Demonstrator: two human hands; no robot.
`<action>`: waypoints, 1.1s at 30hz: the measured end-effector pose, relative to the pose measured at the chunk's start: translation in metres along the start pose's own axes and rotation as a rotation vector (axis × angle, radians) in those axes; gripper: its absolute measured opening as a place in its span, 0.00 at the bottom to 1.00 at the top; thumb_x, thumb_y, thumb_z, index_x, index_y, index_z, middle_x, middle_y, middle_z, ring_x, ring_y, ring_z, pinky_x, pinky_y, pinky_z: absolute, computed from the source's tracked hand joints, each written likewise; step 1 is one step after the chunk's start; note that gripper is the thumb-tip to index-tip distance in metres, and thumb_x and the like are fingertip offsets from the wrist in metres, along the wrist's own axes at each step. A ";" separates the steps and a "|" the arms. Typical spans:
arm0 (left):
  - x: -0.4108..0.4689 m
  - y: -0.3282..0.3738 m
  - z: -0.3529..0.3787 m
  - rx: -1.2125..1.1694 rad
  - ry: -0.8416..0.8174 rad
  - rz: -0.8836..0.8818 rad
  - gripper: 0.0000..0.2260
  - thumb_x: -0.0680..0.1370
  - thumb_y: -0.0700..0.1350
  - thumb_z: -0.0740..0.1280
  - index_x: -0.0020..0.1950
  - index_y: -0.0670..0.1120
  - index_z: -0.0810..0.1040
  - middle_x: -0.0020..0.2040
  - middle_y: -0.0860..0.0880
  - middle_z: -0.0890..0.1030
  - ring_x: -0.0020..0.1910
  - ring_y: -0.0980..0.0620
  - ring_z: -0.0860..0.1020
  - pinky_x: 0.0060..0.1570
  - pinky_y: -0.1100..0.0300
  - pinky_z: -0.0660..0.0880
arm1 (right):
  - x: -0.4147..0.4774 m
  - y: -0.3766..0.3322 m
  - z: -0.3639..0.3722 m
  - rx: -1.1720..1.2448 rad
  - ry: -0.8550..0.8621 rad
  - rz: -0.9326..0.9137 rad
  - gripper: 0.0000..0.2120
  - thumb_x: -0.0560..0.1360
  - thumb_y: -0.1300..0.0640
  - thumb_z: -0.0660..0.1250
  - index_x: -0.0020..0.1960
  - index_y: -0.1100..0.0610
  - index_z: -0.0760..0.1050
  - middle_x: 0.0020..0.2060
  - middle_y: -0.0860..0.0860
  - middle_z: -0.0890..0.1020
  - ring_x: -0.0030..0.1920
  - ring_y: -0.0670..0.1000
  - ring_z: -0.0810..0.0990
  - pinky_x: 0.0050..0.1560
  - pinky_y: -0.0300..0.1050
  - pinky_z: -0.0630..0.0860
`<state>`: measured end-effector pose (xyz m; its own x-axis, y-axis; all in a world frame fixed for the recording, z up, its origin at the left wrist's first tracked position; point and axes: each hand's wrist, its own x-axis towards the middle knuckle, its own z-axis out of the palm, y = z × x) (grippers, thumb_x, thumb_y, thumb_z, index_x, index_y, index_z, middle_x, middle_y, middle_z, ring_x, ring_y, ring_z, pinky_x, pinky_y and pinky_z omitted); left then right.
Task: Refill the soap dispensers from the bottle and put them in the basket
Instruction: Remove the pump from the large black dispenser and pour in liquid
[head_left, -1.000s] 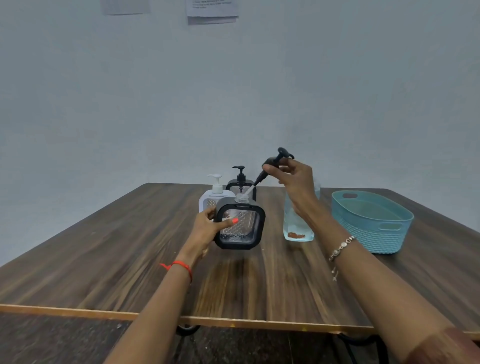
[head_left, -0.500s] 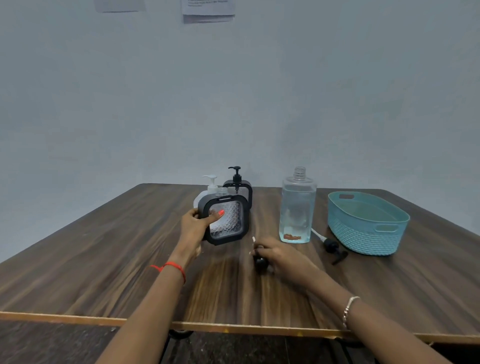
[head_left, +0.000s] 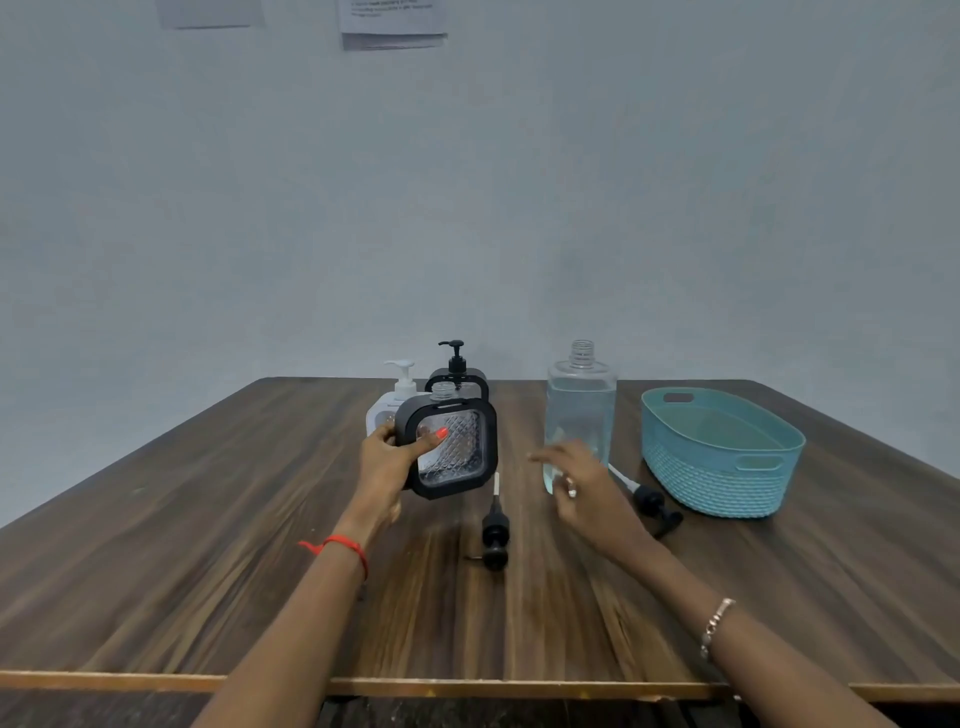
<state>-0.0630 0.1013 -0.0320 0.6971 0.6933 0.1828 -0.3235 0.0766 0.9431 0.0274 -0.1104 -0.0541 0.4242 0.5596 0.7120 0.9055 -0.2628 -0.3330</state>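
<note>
Right grip (head_left: 587, 493) has released the pump (head_left: 495, 530) (spread apart); left grip (head_left: 387, 462) clasps dispenser (head_left: 452, 447).

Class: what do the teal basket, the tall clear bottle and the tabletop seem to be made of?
Oval teal basket: probably moulded plastic, matte, woven-look pattern. Tall clear bottle: glossy see-through plastic, perhaps; liquid shows inside. Dark table: wood-grain top, possibly laminate, slightly shiny.

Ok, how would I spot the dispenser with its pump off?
On the wooden table, left of the tall clear bottle, are three dispensers. It is the front black-framed dispenser, in the left hand; unlike the others, its neck is bare.
</note>
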 end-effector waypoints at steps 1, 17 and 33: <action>0.001 0.000 0.003 -0.004 -0.006 0.005 0.14 0.67 0.35 0.75 0.50 0.41 0.77 0.43 0.46 0.82 0.41 0.48 0.80 0.40 0.53 0.77 | 0.005 0.001 -0.005 0.054 0.110 0.056 0.20 0.69 0.75 0.62 0.57 0.59 0.76 0.53 0.55 0.76 0.54 0.46 0.72 0.56 0.28 0.67; 0.025 0.000 0.046 0.010 -0.099 0.047 0.15 0.65 0.37 0.76 0.49 0.45 0.77 0.46 0.48 0.82 0.42 0.51 0.82 0.35 0.58 0.78 | 0.072 0.072 -0.032 0.835 0.046 0.676 0.30 0.59 0.65 0.79 0.59 0.59 0.75 0.55 0.60 0.81 0.55 0.62 0.80 0.58 0.63 0.75; 0.024 -0.015 0.066 0.381 0.192 0.329 0.24 0.62 0.46 0.79 0.50 0.45 0.70 0.46 0.46 0.79 0.46 0.46 0.78 0.46 0.49 0.77 | 0.060 0.067 -0.008 0.443 0.353 0.589 0.29 0.52 0.45 0.79 0.51 0.42 0.74 0.46 0.44 0.83 0.48 0.45 0.82 0.49 0.52 0.81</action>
<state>0.0009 0.0699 -0.0235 0.4571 0.7580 0.4652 -0.2249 -0.4076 0.8851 0.1135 -0.1007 -0.0282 0.8724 0.1263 0.4721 0.4818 -0.0600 -0.8742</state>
